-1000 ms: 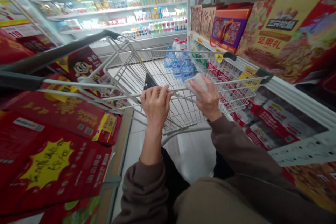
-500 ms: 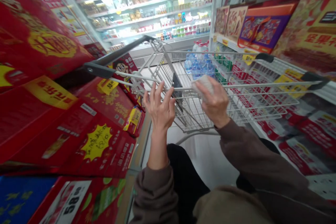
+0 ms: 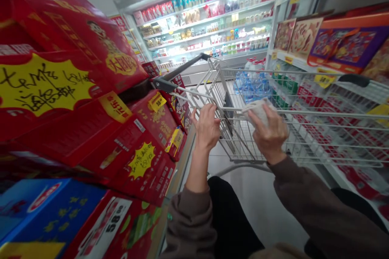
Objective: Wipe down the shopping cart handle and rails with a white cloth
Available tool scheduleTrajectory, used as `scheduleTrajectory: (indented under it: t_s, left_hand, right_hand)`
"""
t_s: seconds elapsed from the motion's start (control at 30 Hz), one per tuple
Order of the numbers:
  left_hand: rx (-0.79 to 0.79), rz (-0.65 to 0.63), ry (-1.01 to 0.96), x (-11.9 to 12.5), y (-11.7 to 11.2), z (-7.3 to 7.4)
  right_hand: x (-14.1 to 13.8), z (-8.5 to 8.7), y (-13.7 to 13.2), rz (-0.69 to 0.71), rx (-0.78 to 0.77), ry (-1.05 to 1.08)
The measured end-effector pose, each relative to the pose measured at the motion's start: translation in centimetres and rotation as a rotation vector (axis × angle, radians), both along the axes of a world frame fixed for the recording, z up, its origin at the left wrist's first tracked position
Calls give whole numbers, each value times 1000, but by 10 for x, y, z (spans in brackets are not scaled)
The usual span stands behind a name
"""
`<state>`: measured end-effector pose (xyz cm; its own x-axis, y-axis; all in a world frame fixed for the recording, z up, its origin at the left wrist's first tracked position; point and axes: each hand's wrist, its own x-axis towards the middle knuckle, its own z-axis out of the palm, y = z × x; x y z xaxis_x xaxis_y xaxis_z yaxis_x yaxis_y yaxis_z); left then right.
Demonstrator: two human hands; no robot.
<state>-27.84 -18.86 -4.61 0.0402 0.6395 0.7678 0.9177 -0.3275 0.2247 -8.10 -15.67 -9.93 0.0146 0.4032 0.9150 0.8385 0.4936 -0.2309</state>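
Note:
My left hand (image 3: 207, 127) has its fingers curled on the top wire rail (image 3: 316, 112) of a wire shopping cart (image 3: 240, 137). My right hand (image 3: 270, 131) grips a crumpled white packet (image 3: 258, 111) just above that rail. The packet's contents are hidden by its wrapping and my fingers. A flat black panel (image 3: 228, 112) stands inside the cart between my hands. Bottled water in blue-capped packs (image 3: 252, 85) shows through the far wires, though I cannot tell whether it lies inside the cart.
Stacked red cartons (image 3: 75, 89) with yellow price signs tower on the left, above a blue box (image 3: 45, 210). Gift boxes (image 3: 349, 44) line the right shelf, and a lit shelf unit (image 3: 206, 20) stands ahead. The tiled aisle floor (image 3: 258, 206) runs beneath the cart.
The view has swung left, bringing more red cartons and the blue box into sight. My left hand's spread fingers have curled onto the rail. The white packet stays in my right hand.

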Motion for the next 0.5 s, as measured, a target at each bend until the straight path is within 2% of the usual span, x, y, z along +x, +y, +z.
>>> scheduleTrajectory:
  t_s: [0.07,0.23,0.37,0.5]
  left_hand:
    - [6,3,-25,2,-1,-1]
    - [-15,25,-4,4,-6,-2]
    - [-25,4,57,0,-11,-2]
    - [77,0,-65,13,-5,-9]
  right_hand:
    - [-5,2,2,-29,20,50]
    - [-31,12,5,174,38,-161]
    - [-14,1,2,98,164,-210]
    - [-10,-4,-5,45,190,-171]
